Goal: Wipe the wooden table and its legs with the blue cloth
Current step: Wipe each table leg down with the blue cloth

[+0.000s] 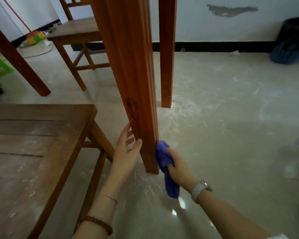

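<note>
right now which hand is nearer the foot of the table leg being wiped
Right. The right hand holds the blue cloth against the table leg just above its foot; the left hand rests on the leg's other side, slightly higher.

Table leg: reddish-brown wood, square section with vertical grooves on its right face, standing upright on the floor, foot at about 6 o'clock of centre frame. A dark knot marks its lower left face. Second leg of like wood stands behind it, toward 1 o'clock, well apart. Cloth: blue, bunched, pressed against the near leg's lower right edge, at 3 o'clock of the foot; a loose tail hangs down toward 5 o'clock.
</note>
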### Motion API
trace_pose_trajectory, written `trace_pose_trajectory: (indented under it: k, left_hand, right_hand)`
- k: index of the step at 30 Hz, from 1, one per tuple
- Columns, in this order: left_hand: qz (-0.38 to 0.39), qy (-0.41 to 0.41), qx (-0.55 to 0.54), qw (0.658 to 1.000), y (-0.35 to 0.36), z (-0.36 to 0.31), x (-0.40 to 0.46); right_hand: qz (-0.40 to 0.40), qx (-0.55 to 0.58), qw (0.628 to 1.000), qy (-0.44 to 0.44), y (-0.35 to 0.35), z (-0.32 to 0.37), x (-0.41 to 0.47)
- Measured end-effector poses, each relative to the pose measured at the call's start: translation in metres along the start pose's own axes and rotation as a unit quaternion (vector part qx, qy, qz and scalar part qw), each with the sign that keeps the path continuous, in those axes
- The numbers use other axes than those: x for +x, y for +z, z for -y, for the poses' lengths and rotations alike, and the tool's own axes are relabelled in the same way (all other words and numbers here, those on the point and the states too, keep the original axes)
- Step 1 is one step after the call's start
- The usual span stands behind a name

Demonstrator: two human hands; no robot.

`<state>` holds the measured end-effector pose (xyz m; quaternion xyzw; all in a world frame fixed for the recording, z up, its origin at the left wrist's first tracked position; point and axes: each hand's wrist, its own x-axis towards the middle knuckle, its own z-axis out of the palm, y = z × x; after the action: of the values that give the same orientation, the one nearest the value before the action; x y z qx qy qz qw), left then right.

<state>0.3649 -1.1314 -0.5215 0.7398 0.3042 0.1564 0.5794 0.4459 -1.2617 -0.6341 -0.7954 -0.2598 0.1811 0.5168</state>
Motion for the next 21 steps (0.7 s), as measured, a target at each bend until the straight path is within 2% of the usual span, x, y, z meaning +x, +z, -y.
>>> trace_pose_trajectory:
  k: [1,3,8,10,11,13,14,16,18,21]
  left_hand:
    - [0.008,-0.018,0.017,1.000,-0.002,-0.005,-0.001]
    - [0.019,-0.036,0.038,0.998,-0.008,-0.018,-0.003]
    - [-0.017,-0.040,0.033,0.999,-0.017,-0.046,-0.014]
    - [-0.001,-0.090,-0.054,0.994,-0.018,-0.046,-0.026]
    - [0.037,-0.120,-0.126,0.984,-0.019,-0.044,-0.033]
    - [0.130,-0.156,-0.260,0.944,-0.021,-0.040,-0.042]
    - [0.144,-0.151,-0.291,0.934,-0.023,-0.039,-0.045]
    - [0.093,-0.115,-0.299,0.943,-0.026,-0.045,-0.047]
    - [-0.010,-0.060,-0.269,0.961,-0.033,-0.056,-0.045]
    - [-0.168,0.044,-0.204,0.963,-0.055,-0.080,-0.033]
  right_hand:
    - [0.011,-0.028,0.999,0.022,-0.005,-0.005,-0.010]
    - [-0.018,-0.042,0.999,0.019,-0.018,0.006,-0.020]
    - [-0.105,-0.038,0.986,-0.126,-0.038,0.085,-0.016]
    - [-0.129,-0.050,0.974,-0.179,-0.037,0.104,-0.017]
    - [-0.128,-0.057,0.969,-0.203,-0.034,0.110,-0.019]
    - [-0.091,-0.043,0.970,-0.223,-0.024,0.118,-0.026]
    - [-0.068,-0.024,0.973,-0.221,-0.019,0.122,-0.029]
    - [-0.039,0.006,0.977,-0.211,-0.013,0.134,-0.032]
    - [-0.020,0.005,0.971,-0.236,-0.015,0.149,-0.030]
    - [-0.075,-0.047,0.944,-0.319,-0.030,0.173,-0.019]
